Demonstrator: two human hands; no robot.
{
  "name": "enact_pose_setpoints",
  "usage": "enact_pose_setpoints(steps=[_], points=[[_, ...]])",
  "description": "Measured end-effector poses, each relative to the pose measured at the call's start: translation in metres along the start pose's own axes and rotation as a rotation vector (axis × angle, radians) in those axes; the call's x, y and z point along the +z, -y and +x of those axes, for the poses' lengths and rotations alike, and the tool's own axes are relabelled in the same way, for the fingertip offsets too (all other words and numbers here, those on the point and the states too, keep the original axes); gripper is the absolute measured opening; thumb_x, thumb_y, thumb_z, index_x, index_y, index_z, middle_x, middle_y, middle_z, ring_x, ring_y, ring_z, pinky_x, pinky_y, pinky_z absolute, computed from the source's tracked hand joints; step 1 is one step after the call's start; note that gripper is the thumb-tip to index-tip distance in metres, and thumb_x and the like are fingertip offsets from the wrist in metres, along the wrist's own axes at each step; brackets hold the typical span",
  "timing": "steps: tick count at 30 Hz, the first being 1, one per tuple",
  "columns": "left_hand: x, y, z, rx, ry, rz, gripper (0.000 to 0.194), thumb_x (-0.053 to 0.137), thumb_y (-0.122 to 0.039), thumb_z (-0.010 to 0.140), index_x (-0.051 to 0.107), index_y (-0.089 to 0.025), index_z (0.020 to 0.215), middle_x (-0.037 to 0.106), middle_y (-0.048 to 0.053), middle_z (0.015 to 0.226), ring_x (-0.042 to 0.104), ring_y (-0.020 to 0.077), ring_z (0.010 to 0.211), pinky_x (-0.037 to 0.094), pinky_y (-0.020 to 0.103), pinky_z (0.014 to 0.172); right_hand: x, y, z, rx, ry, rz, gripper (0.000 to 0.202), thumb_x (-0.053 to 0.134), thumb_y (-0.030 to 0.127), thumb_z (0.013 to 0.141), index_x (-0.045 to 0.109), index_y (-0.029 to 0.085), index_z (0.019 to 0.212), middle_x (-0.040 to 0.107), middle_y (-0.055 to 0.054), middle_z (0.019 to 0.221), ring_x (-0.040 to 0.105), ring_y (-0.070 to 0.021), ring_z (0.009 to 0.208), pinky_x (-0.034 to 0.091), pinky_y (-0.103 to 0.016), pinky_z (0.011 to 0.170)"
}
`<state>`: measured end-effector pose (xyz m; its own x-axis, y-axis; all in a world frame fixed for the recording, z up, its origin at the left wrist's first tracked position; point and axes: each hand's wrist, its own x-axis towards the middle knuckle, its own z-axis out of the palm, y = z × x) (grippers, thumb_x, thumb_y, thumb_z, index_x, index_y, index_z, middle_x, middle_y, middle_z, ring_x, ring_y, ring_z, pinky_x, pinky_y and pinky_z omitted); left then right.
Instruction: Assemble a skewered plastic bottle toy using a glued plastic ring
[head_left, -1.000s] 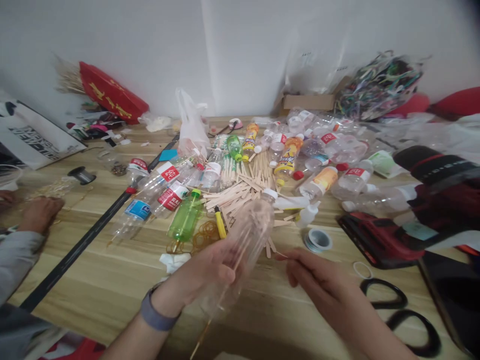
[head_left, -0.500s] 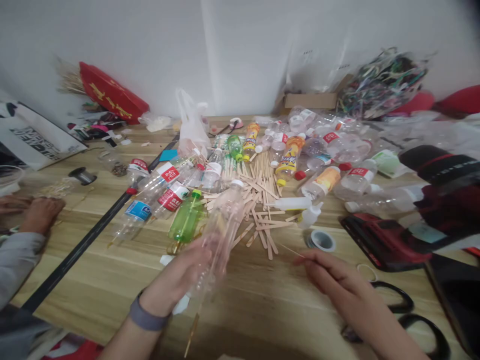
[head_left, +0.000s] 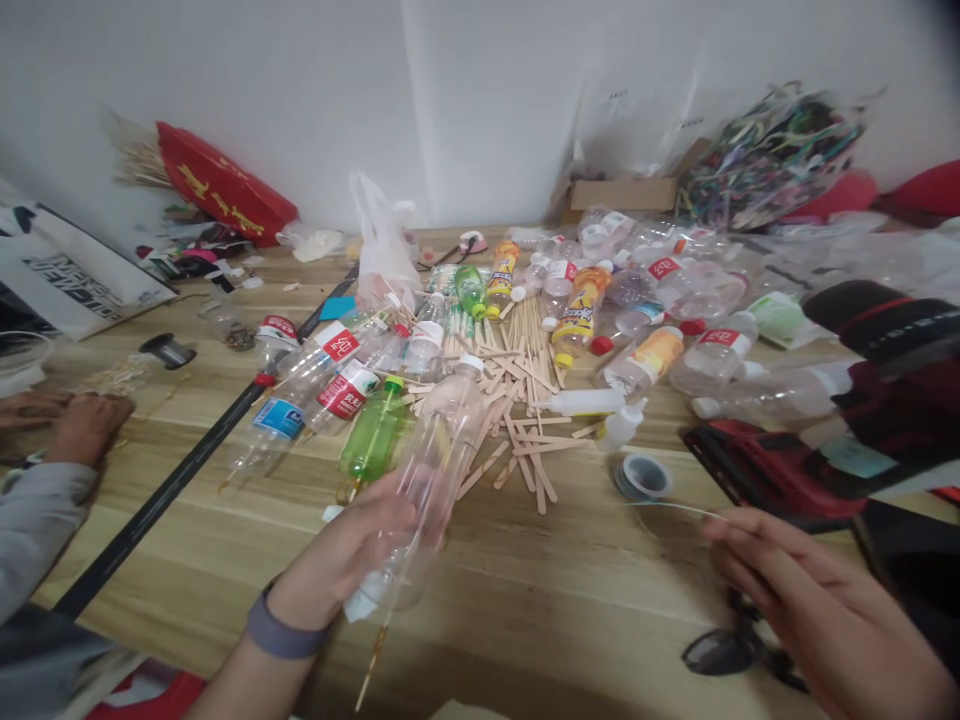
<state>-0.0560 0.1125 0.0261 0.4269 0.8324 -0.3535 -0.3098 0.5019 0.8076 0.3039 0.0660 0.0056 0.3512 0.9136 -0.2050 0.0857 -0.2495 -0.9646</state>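
My left hand (head_left: pixel 386 530) was closed around a clear bottle (head_left: pixel 435 440), tilted so that its white cap pointed up and away from me. A thin stick (head_left: pixel 371 665) stuck out of its lower end, toward me. Well apart, to the right, my right hand (head_left: pixel 750 545) pinched a thin strand (head_left: pixel 679 508) between fingertips and thumb; the strand reached leftward, just on my side of a grey spool (head_left: pixel 645 478). Beneath and nearer me than that hand lay dark glasses (head_left: pixel 720 652) on the wooden worktop (head_left: pixel 525 610).

Beyond my left hand lay a green bottle (head_left: pixel 373 430), and to its left bottles with red or blue labels. Flat wooden sticks (head_left: pixel 536 460) were scattered past and between my hands, with a small white squeeze bottle (head_left: pixel 621 425) at their right edge. A heap of clear bottles (head_left: pixel 697 290) filled the far side. Beyond my right hand sat a red and black tool (head_left: pixel 780 470). Far to the left of my left hand, another person's hands (head_left: pixel 86 425) rested on the worktop.
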Motion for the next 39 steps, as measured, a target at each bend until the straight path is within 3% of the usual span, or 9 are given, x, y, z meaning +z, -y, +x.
enact_pose_setpoints(steps=[4,8,13,17,21,26,31,35,39], points=[[0.015,0.001,0.006,-0.017,0.109,-0.003,0.038,0.080,-0.033,0.065,0.069,-0.020,0.100,0.068,0.002,0.087,0.060,0.0133,0.074,0.045,0.024,0.068,0.035,0.024,-0.010,-0.157,0.271,-0.189,0.029,0.061,0.050,0.085,0.074,0.023,0.084,0.053,0.001,0.057,0.048,-0.0142,0.052,0.043,-0.024,0.045],[0.025,0.003,0.011,-0.025,0.166,0.049,0.039,0.077,-0.033,0.067,0.067,-0.018,0.101,0.065,0.002,0.085,0.057,0.0138,0.072,0.043,0.025,0.066,0.069,0.047,-0.019,-0.222,0.423,-0.185,0.032,0.050,0.045,0.089,0.071,0.021,0.089,0.037,0.005,0.054,0.034,-0.0111,0.046,0.029,-0.023,0.042],[0.035,0.002,0.010,-0.063,0.175,0.129,0.035,0.071,-0.030,0.066,0.067,-0.019,0.099,0.063,-0.001,0.082,0.054,0.0136,0.071,0.041,0.023,0.065,0.089,0.059,-0.013,-0.349,0.421,-0.295,0.033,0.049,0.041,0.088,0.069,0.019,0.103,0.049,0.004,0.058,0.045,-0.0132,0.051,0.037,-0.024,0.047],[0.035,-0.005,0.009,-0.042,0.100,0.230,0.035,0.073,-0.039,0.066,0.066,-0.019,0.095,0.066,0.001,0.084,0.057,0.0163,0.073,0.044,0.026,0.068,0.074,0.046,-0.005,-0.471,0.296,-0.427,0.028,0.051,0.037,0.089,0.072,0.019,0.095,0.065,-0.002,0.069,0.057,-0.0162,0.059,0.046,-0.028,0.055],[0.027,-0.012,0.014,-0.019,-0.193,0.431,0.048,0.079,-0.040,0.067,0.065,-0.021,0.109,0.070,0.005,0.104,0.062,0.0234,0.095,0.047,0.032,0.084,0.040,0.022,-0.006,-0.564,0.228,-0.487,0.023,0.056,0.033,0.089,0.075,0.021,0.089,0.071,-0.010,0.087,0.067,-0.0247,0.090,0.055,-0.035,0.072],[0.021,-0.015,0.019,0.003,-0.369,0.708,0.051,0.076,-0.048,0.070,0.063,-0.021,0.111,0.072,0.006,0.104,0.063,0.0281,0.101,0.048,0.037,0.089,0.004,-0.002,-0.022,-0.552,0.216,-0.664,0.022,0.054,0.028,0.092,0.075,0.022,0.090,0.065,-0.017,0.124,0.060,-0.0313,0.120,0.055,-0.045,0.090],[0.024,-0.018,0.025,0.050,-0.557,1.036,0.069,0.065,-0.054,0.078,0.047,-0.017,0.134,0.068,0.007,0.110,0.063,0.0282,0.102,0.048,0.037,0.089,-0.010,-0.003,-0.042,-0.548,0.503,-0.732,0.024,0.049,0.021,0.094,0.073,0.022,0.092,0.061,-0.016,0.132,0.055,-0.0280,0.128,0.051,-0.041,0.099],[0.031,-0.014,0.034,0.015,-0.680,1.474,0.078,0.049,-0.054,0.088,0.030,-0.005,0.147,0.065,0.017,0.112,0.061,0.0394,0.108,0.047,0.049,0.092,-0.012,0.001,-0.046,-0.519,0.733,-0.742,0.024,0.049,0.016,0.094,0.072,0.023,0.095,0.059,-0.012,0.137,0.056,-0.0257,0.126,0.052,-0.039,0.098],[0.059,0.003,0.027,0.384,-0.781,1.718,0.056,0.050,-0.036,0.089,0.047,-0.004,0.136,0.050,0.027,0.139,0.034,0.0472,0.138,0.025,0.064,0.111,-0.007,0.004,-0.038,-0.570,0.773,-0.750,0.023,0.050,0.011,0.092,0.071,0.021,0.089,0.057,-0.013,0.137,0.058,-0.0269,0.121,0.052,-0.041,0.095]])
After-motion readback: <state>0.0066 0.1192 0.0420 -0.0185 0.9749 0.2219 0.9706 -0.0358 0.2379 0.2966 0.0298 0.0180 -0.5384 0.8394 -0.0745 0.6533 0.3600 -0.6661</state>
